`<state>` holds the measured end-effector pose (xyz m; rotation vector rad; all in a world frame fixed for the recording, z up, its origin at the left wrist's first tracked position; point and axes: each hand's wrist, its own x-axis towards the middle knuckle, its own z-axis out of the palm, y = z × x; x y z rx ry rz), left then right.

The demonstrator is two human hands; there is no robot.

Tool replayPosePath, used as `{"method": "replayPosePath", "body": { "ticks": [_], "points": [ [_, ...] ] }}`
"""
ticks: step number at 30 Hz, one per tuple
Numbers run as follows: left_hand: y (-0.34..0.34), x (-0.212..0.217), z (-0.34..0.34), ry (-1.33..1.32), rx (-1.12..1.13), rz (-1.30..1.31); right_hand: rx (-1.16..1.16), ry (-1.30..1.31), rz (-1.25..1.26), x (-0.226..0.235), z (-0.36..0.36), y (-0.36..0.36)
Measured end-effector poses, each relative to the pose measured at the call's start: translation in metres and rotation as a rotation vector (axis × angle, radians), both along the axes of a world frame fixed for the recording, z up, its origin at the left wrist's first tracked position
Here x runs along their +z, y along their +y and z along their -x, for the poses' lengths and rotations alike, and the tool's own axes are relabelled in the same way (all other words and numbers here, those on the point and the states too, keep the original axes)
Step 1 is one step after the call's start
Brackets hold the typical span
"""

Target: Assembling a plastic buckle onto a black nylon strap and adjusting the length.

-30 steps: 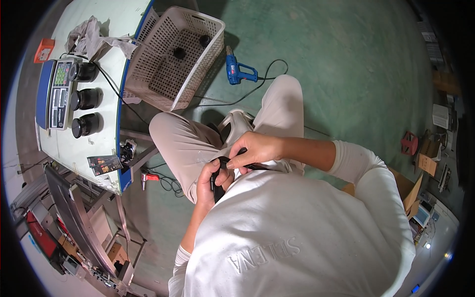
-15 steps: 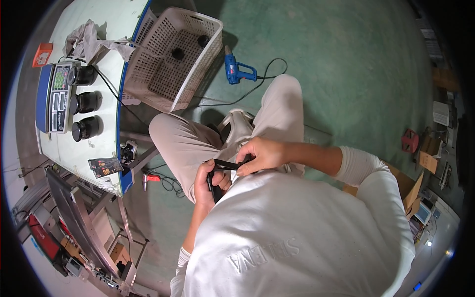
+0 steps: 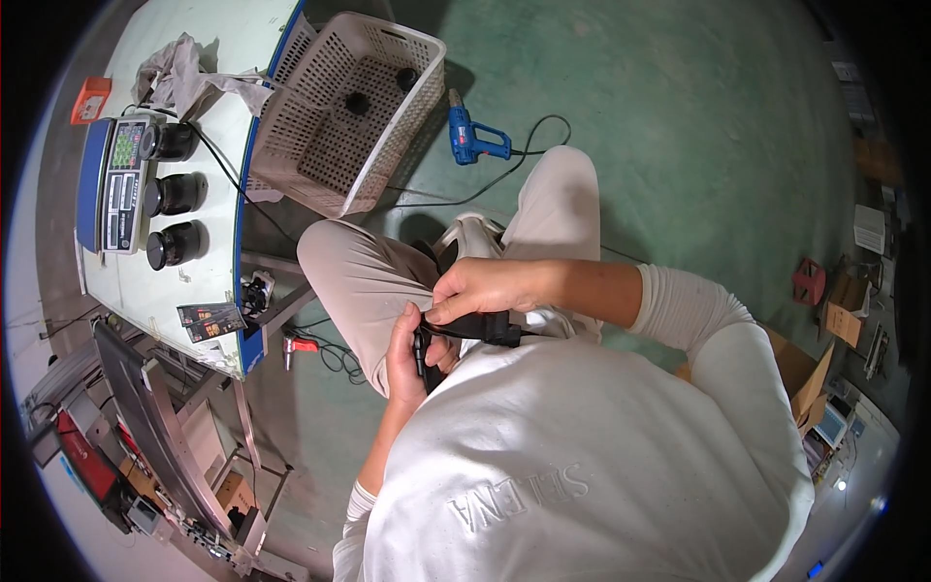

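Close to my lap, my left hand (image 3: 411,355) is closed around a slim black piece (image 3: 420,347), mostly covered by the fingers. My right hand (image 3: 483,289) reaches across from the right, its thumb and fingers pinched together at the left fingertips. Below that hand lies a long black part (image 3: 477,328) with a boxy end and a thin cord running from it. Its left end meets the right fingertips; whether it joins the piece in the left hand I cannot tell.
A white table (image 3: 208,281) at left bears a scale (image 3: 121,184), three black-lidded jars (image 3: 175,194), a grey cloth (image 3: 184,78) and dark packets (image 3: 210,322). Ahead stand a plastic crate (image 3: 339,145) and a blue heat gun (image 3: 472,136) with its cord on the floor.
My right hand has moved left, up against the left fingertips. The black part's boxy end now shows below it. The whole view has shifted slightly.
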<state>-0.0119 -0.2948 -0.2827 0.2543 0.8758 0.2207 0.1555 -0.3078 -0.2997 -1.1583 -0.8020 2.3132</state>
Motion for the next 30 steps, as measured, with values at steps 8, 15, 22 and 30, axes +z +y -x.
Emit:
{"method": "replayPosePath", "body": {
  "ticks": [8,15,22,30],
  "points": [
    [-0.003,0.002,-0.003,0.063,0.053,-0.068,-0.342,0.130,0.140,0.000,-0.004,-0.001],
    [-0.007,0.001,-0.014,0.027,-0.070,-0.271,-0.588,0.237,0.216,-0.006,-0.004,0.004],
    [-0.008,-0.003,-0.016,0.187,-0.175,-0.271,-0.560,0.179,0.188,-0.012,-0.017,-0.011],
    [-0.008,-0.004,-0.019,0.189,-0.150,-0.146,-0.151,-0.073,-0.039,-0.009,-0.040,-0.073]
  ]
}}
